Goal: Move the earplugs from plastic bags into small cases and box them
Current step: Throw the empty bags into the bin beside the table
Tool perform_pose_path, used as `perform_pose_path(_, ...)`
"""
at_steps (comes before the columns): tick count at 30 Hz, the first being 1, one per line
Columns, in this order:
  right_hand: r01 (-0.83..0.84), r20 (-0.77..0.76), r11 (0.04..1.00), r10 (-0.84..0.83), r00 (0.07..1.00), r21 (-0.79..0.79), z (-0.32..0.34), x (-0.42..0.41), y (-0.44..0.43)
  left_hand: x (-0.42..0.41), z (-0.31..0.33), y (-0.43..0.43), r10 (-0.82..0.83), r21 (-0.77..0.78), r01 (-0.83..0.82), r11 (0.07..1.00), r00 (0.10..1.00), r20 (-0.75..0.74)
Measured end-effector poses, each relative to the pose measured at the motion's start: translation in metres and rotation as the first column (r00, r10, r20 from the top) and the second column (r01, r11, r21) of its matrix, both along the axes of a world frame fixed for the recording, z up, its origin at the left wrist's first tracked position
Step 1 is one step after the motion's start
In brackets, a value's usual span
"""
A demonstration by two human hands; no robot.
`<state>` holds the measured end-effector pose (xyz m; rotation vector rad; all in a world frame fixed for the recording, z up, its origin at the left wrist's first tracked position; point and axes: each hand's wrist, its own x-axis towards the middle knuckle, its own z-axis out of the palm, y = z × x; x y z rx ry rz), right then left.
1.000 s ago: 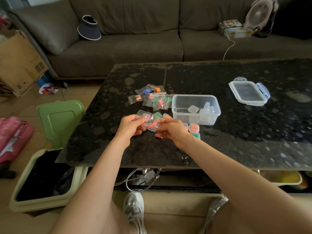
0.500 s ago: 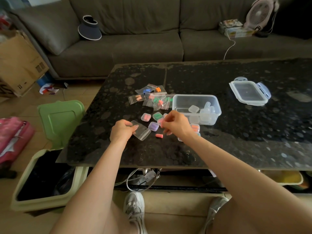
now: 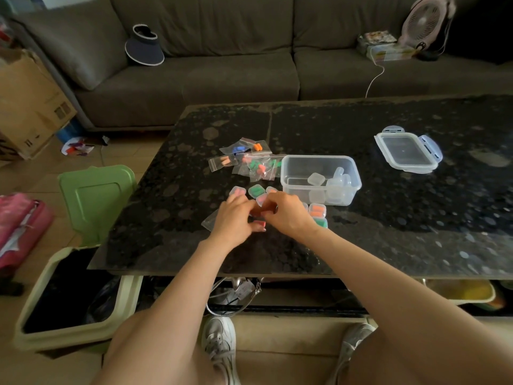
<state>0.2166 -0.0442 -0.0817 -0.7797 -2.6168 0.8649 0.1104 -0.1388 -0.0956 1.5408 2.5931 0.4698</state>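
My left hand (image 3: 234, 218) and my right hand (image 3: 287, 213) meet over the near middle of the black table (image 3: 388, 218). My right hand pinches a small pinkish case (image 3: 262, 200). My left hand's thumb and fingertips close on a pink earplug (image 3: 261, 224) lying on the table. An empty plastic bag (image 3: 208, 222) sticks out from under my left hand. Filled small cases (image 3: 317, 210) lie around the hands. Bags with earplugs (image 3: 256, 165) sit behind them. The clear box (image 3: 319, 162) holds empty cases.
The box's lid (image 3: 406, 152) lies at the right on the table. An open bin with a green lid (image 3: 95, 195) stands at the table's left edge. A sofa (image 3: 222, 79) runs behind, with a cardboard box (image 3: 30, 104) at far left.
My left hand has let the empty bag drop flat and moved right to the earplug. My right hand has stayed by the small cases.
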Motion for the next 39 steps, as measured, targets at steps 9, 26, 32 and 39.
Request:
perform_pose_path(9,0.038,-0.08,0.984,-0.053,0.995,-0.175,0.002,0.006,0.01,0.01,-0.006,0.007,0.006,0.078,-0.004,0.997,1.0,-0.028)
perform_pose_path(26,0.426,0.079,0.873,-0.454,0.887,0.238,0.021,0.015,0.091,0.025,0.03,0.034,-0.066,0.412,-0.177,0.894,0.857,0.511)
perform_pose_path(32,0.252,0.363,0.863,-0.426,0.829,0.437,0.015,-0.006,0.117,0.019,0.037,0.03,-0.017,0.331,-0.352,0.876,0.663,0.748)
perform_pose_path(39,0.279,0.406,0.885,-0.425,0.809,0.372,0.009,-0.016,0.127,0.007,0.039,0.021,-0.004,0.251,-0.323,0.912,0.607,0.795)
